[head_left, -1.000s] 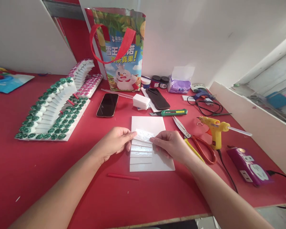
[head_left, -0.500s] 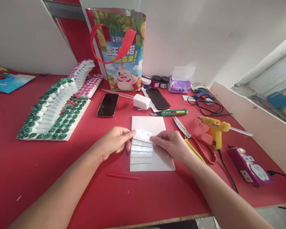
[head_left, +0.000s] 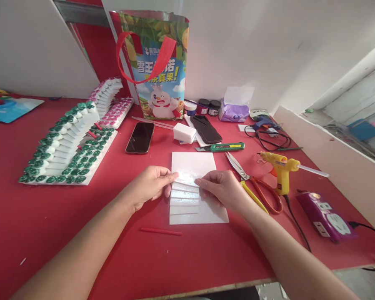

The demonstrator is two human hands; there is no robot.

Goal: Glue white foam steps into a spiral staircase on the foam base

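A white foam board (head_left: 213, 212) lies flat on the red table. On its left half, several thin white foam strips (head_left: 185, 195) overlap like steps. The topmost strip (head_left: 186, 178), shiny on its face, is pinched at both ends. My left hand (head_left: 154, 183) is closed on its left end, thumb on top. At the other end, my right hand (head_left: 220, 186) is closed with thumb and index finger on the edge. The fingers below the thumbs are partly hidden. A thin red stick (head_left: 161, 231) lies in front of the board.
Scissors (head_left: 242, 173), a yellow glue gun (head_left: 281, 166) and a purple power socket (head_left: 326, 218) lie to the right. Behind are a utility knife (head_left: 226, 147), white foam blocks (head_left: 184, 133) and a phone (head_left: 140, 137). A green-decorated stepped foam model (head_left: 70, 148) stands left, a bag (head_left: 161, 66) at the back.
Both hands stay on the topmost strip with hardly any movement. The whole view has shifted very slightly.
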